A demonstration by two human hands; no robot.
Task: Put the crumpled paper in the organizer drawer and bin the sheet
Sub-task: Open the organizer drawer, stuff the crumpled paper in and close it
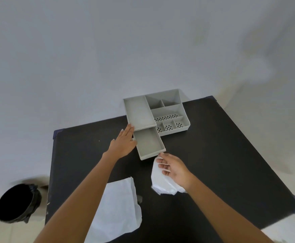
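A grey organizer [162,109] stands at the far side of the black table [213,155]. Its drawer [149,143] is pulled out toward me and holds nothing. My left hand [124,143] lies flat, fingers together, against the drawer's left side and the organizer's front corner. My right hand [174,168] grips the white crumpled paper [160,181], which hangs just in front of the drawer's near right corner. A flat white sheet [117,211] lies on the table near me, partly under my left forearm.
A round bin with a black liner [14,202] stands on the floor to the left of the table. A pale wall rises behind the table. The organizer's top has several open compartments, some with perforated bottoms.
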